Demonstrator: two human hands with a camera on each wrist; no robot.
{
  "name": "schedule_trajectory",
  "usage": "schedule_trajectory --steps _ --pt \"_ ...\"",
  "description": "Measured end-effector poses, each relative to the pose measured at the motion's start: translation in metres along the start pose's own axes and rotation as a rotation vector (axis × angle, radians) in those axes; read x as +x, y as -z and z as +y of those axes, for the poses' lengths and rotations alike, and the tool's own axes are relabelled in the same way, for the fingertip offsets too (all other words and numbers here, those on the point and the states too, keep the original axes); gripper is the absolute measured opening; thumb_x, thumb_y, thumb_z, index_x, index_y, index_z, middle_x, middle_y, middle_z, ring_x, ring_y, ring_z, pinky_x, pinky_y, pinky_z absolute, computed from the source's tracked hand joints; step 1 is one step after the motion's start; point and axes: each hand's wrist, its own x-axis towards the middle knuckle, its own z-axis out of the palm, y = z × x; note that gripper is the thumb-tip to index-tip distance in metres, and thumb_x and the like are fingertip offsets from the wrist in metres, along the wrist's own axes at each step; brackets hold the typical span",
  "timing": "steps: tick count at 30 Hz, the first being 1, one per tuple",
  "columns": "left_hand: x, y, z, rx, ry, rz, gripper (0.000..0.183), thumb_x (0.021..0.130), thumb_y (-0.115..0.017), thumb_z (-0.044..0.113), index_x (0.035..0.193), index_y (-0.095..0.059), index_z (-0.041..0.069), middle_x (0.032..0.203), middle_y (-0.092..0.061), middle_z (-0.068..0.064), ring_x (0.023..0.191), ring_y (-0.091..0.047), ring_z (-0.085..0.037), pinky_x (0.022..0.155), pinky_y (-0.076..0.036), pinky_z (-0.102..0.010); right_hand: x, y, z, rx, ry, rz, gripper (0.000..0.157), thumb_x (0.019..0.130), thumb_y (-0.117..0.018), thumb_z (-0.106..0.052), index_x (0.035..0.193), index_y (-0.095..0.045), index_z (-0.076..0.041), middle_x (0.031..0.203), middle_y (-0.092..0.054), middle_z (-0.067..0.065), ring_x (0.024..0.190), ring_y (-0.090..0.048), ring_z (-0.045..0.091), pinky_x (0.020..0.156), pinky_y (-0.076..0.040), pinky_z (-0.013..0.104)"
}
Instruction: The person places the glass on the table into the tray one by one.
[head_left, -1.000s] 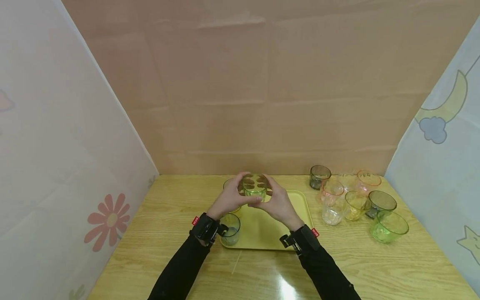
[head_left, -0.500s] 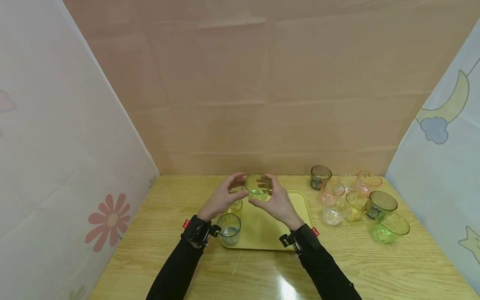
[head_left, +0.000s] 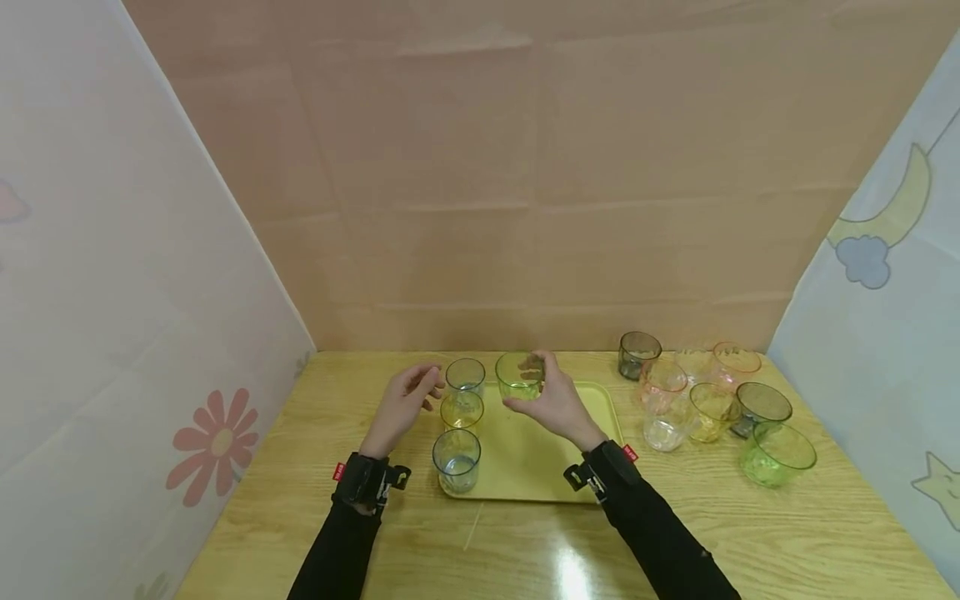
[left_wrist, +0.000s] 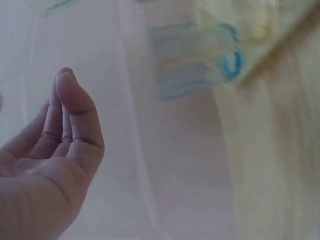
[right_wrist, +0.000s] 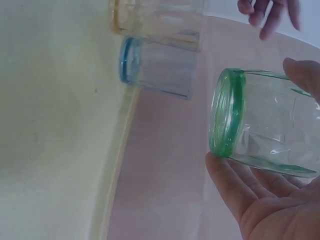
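Observation:
My right hand [head_left: 557, 407] grips a clear green glass [head_left: 514, 377] by its side, mouth up, over the far part of the yellow tray [head_left: 540, 454]. Its thick green base shows in the right wrist view, with thumb and fingers on opposite sides of the glass [right_wrist: 265, 122]. To the left, my left hand [head_left: 397, 410] hangs in the air with fingers loosely bent and nothing in them. Just right of it, along the tray's left side, stand a bluish glass [head_left: 465, 375], a yellow glass [head_left: 461, 411] and a nearer blue-tinted glass [head_left: 456, 467].
On the table's right side several glasses crowd together, among them a dark grey glass [head_left: 639, 353], a yellow glass [head_left: 711, 412] and a wide green glass [head_left: 778, 454]. A brown sheet [head_left: 525, 208] hangs at the back, and pale printed panels flank the wooden table [head_left: 360, 533].
My left hand has let go of the green glass and moved left, away from it. The right hand stays nearly in place and still holds the glass.

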Motion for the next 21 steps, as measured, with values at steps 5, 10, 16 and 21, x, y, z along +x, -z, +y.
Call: schedule_trajectory --steps 5,10,16,21 --pt "-0.005 0.011 -0.025 0.15 0.037 0.029 0.029 0.101 -0.054 0.018 0.128 -0.061 0.009 0.104 -0.065 -0.019 0.091 -0.062 -0.034 0.071 -0.053 -0.036 0.005 -0.003 0.011 -0.033 -0.026 -0.021 0.086 0.079 -0.082 -0.029 0.144 -0.031 -0.004 0.13 -0.057 0.016 0.116 -0.058 0.033 0.089 -0.052 0.048" --pt "-0.007 0.012 -0.043 0.326 0.069 -0.007 0.028 0.095 -0.061 0.007 0.122 -0.065 0.001 0.093 -0.067 -0.011 0.08 -0.063 -0.023 0.063 -0.05 -0.029 0.012 -0.005 0.015 -0.038 -0.054 -0.045 0.087 0.079 -0.083 -0.029 0.145 -0.03 -0.008 0.131 -0.057 0.017 0.118 -0.058 0.033 0.09 -0.051 0.048" --pt "-0.013 -0.001 -0.053 0.356 0.097 -0.1 0.03 0.089 -0.065 -0.001 0.119 -0.065 -0.004 0.093 -0.066 -0.01 0.08 -0.064 -0.019 0.062 -0.053 -0.028 0.019 -0.01 0.025 -0.027 -0.096 -0.056 0.089 0.079 -0.083 -0.028 0.146 -0.03 -0.005 0.136 -0.055 0.019 0.12 -0.055 0.035 0.093 -0.049 0.05" --pt "-0.012 -0.009 -0.059 0.408 0.076 -0.195 0.032 0.083 -0.061 -0.009 0.114 -0.065 -0.005 0.09 -0.067 -0.01 0.079 -0.061 -0.017 0.065 -0.051 -0.027 0.025 -0.018 0.032 -0.001 -0.117 -0.095 0.089 0.08 -0.082 -0.023 0.147 -0.027 -0.004 0.14 -0.051 0.023 0.125 -0.051 0.041 0.095 -0.049 0.051"
